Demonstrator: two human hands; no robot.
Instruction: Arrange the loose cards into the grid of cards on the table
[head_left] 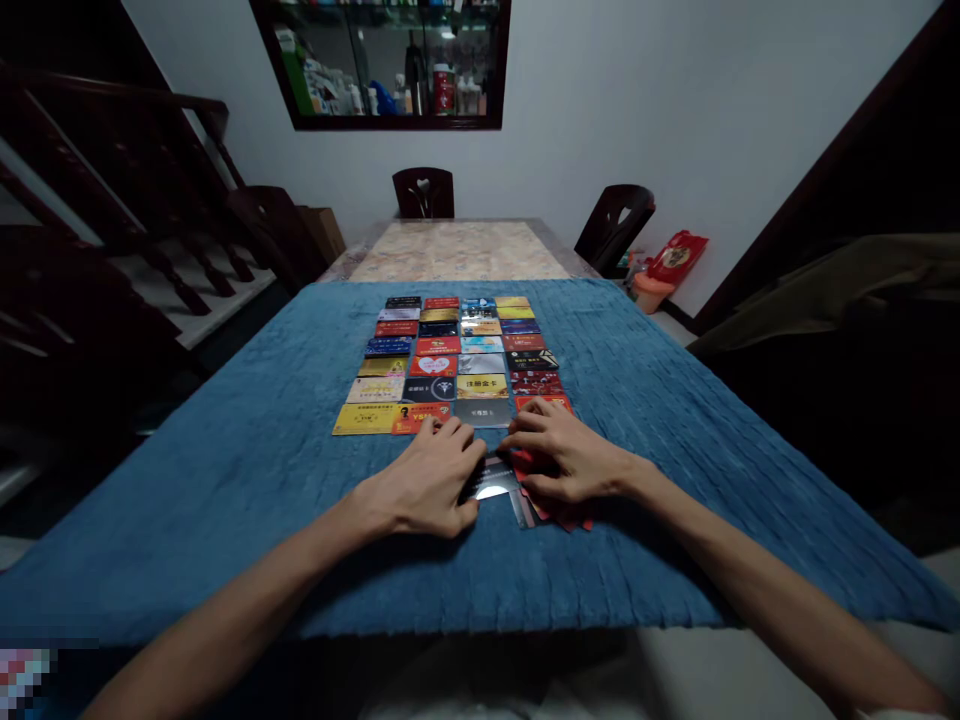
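Rows of bank-style plastic cards lie in four columns on a blue cloth. My left hand [431,478] lies palm down at the near row, its fingers apart. Its fingertips rest on an orange card [412,418] beside a yellow card [360,419]. A dark grey card [484,413] lies between my hands. My right hand [566,455] is spread over a loose pile of red cards [574,518], with its fingertips near a red card [551,402] in the near row. A shiny dark card [493,480] lies between the thumbs, partly covered by my left hand.
The blue cloth [247,440] covers the near part of a table, and the patterned tabletop [450,248] shows beyond it. Dark wooden chairs [424,192] stand around the far end. A red bag [677,257] is by the right wall, and a stair railing [127,95] is at left.
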